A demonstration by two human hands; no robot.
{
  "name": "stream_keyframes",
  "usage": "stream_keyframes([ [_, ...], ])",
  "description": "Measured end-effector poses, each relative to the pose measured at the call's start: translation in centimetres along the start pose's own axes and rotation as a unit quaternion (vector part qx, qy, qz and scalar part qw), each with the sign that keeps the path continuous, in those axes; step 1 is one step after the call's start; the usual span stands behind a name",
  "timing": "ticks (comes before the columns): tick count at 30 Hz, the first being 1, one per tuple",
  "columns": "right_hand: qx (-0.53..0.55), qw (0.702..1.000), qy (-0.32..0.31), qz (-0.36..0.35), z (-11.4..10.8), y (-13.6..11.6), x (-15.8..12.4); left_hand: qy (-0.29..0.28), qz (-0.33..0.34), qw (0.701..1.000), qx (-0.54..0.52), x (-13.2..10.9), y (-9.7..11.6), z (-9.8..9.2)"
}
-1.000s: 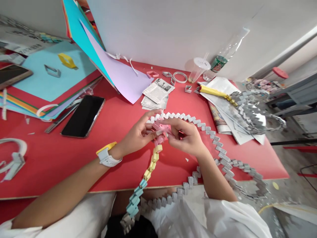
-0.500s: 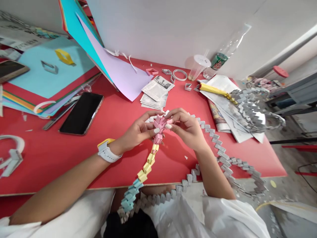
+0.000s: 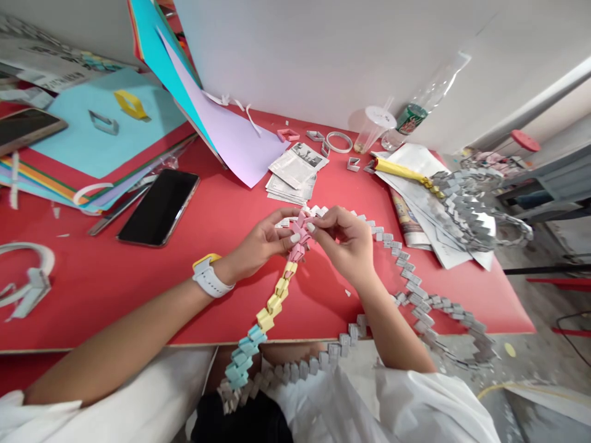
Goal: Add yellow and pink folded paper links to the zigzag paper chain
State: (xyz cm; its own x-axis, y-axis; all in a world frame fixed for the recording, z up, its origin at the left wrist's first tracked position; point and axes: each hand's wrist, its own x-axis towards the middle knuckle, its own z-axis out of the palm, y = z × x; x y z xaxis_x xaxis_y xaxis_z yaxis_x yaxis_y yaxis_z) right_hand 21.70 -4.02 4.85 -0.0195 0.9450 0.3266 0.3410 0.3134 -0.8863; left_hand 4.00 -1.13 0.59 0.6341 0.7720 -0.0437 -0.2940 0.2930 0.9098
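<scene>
Both hands have drawn closer together since a second ago, and the pink end of the chain [image 3: 277, 295] now stands more upright between them, while the phone [image 3: 159, 207] and the papers sit a little differently in view as the head has shifted

Left hand [image 3: 258, 246] comes in from the left with a white and yellow watch [image 3: 209, 278] on its wrist; its thumb and fingers are pressed together on the pink links at the chain's top. Right hand [image 3: 348, 243] meets it from the right, fingertips pinching the same pink links, so the two hands touch at the chain

From the pinch the chain hangs down toward the person, pink first, then yellow, then blue, and runs over the edge of the red table [image 3: 115, 289] into the lap. A grey stretch of folded links loops from the hands out to the right, past the right forearm, and back over the table edge

Well apart to the left lies the phone, face up and dark, beside a stack of coloured sheets [image 3: 92, 141]. Behind the hands lies folded newspaper [image 3: 295, 172], and near the wall stand a plastic cup [image 3: 372, 126] and a bottle [image 3: 415, 111]. At the right a heap of grey links [image 3: 462, 203] rests on more newspaper
</scene>
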Motion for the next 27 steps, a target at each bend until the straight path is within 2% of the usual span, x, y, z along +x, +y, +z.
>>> stream_keyframes([
  [7,-0.004,1.0,0.01,0.019,0.3,-0.1,0.1,0.004,0.013,1.0,0.006,0.1,-0.1,0.1],
  [12,-0.026,0.999,0.025,0.024,0.6,-0.1,0.0,0.049,0.026,0.997,0.05,0.0,0.1,0.5],
  [16,0.0,0.999,0.001,0.046,0.6,-0.1,0.1,0.094,0.045,0.991,0.088,0.0,-0.1,1.0],
  [21,0.034,0.996,-0.015,0.082,0.6,0.3,0.3,0.095,0.026,0.987,0.124,-0.2,-0.1,0.8],
  [24,0.054,0.994,-0.027,0.09,0.8,0.5,0.1,0.093,0.039,0.967,0.235,-0.5,0.6,0.2],
  [27,0.034,0.995,-0.021,0.088,1.2,0.4,-0.1,0.09,0.055,0.921,0.375,-0.6,1.2,-0.3],
])
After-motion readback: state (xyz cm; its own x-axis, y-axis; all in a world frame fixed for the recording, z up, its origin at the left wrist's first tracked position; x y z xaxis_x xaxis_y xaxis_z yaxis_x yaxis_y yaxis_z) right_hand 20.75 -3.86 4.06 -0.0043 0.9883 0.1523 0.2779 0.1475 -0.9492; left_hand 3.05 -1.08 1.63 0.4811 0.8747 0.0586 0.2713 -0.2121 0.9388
